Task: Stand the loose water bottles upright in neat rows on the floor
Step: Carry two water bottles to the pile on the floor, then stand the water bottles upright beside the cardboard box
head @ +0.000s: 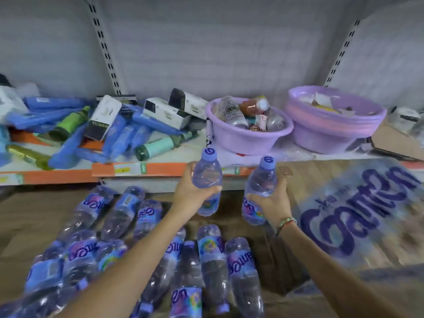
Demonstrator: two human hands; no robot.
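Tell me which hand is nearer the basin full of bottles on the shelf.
Left. The left hand holds its bottle just below the basin's front-left edge; the right hand grips another bottle lower and further right.

bottles [207, 180]: clear glossy plastic | basins [247, 136]: smooth lilac plastic | carton [344, 203]: matt brown cardboard

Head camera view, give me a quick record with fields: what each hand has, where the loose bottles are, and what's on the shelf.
left hand: left hand grips left bottle, cap up
right hand: right hand grips right bottle, cap up
loose bottles: loose bottles lying on their sides on the floor below the arms
shelf: two purple basins, blue packets and small boxes
right side: printed water carton
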